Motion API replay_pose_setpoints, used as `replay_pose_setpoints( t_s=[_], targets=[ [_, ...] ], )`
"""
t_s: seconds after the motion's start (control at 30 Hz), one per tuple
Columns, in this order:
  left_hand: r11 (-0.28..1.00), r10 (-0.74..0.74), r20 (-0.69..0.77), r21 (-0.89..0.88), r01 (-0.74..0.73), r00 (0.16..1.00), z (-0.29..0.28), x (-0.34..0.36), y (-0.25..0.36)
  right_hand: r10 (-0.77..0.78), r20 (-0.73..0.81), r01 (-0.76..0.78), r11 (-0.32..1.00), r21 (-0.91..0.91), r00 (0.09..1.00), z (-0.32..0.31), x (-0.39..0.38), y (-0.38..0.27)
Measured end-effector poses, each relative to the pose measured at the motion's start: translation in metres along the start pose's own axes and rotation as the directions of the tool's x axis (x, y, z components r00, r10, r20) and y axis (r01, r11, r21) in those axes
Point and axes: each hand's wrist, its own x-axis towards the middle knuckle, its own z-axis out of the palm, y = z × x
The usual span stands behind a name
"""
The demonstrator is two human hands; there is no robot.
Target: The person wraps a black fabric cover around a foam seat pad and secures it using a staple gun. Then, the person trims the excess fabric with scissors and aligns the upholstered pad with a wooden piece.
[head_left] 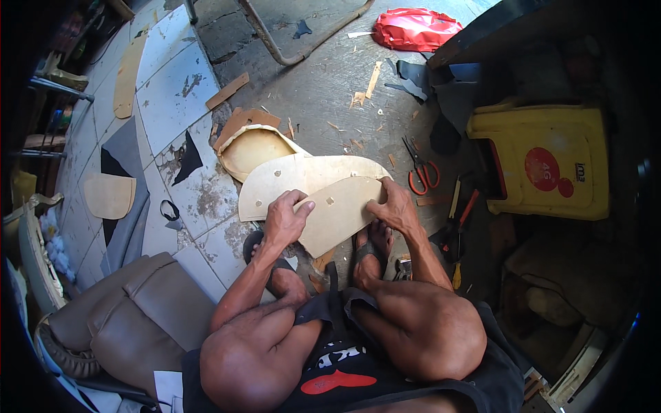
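Note:
A flat tan board panel [344, 217] with a rounded outline and a small square hole is held between my hands. My left hand [284, 221] pinches its left edge, thumb on top. At the upper right corner, my right hand [397, 206] grips it with the thumb on the face and fingers at the edge. Beneath it, partly covered, lies a larger cream panel [265, 180] with several small holes. Farther back, a cream piece with a raised rim [255, 149] is partly tucked under that panel. The fingertips behind the board are hidden.
Right of my hands lie orange-handled scissors [421, 175], a red-handled tool [468, 208] and a yellow-handled screwdriver [456, 277]. A yellow plastic stool [544, 165] is farther right. Grey-brown upholstered cushions [148, 310] sit at left. A red bag [418, 29] and wood scraps [373, 79] lie ahead.

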Motion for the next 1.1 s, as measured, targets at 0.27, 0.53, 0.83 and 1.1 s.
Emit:
replay_pose_setpoints(
  t_s=[0.27, 0.53, 0.83, 1.1],
  targets=[
    [0.755, -0.081, 0.141, -0.637, 0.152, 0.987, -0.027, 0.002, -0.037, -0.016, 0.321, -0.219, 0.7, 0.679, 0.947, -0.012, -0.007, 0.017],
    [0.645, -0.081, 0.221, -0.732, 0.22, 0.972, -0.026, 0.0, -0.038, 0.023, 0.219, -0.173, 0.693, 0.7, 0.976, -0.008, -0.005, 0.02],
    [0.673, -0.103, 0.321, -0.674, 0.304, 0.941, -0.023, 0.003, -0.036, 0.173, -0.032, -0.075, 0.575, 0.815, 0.984, -0.007, -0.003, 0.028],
    [0.986, 0.024, -0.328, 0.166, 0.032, 0.945, -0.021, 0.023, -0.084, 0.387, -0.429, 0.004, 0.738, 0.675, 0.816, -0.034, 0.011, 0.083]
  ],
)
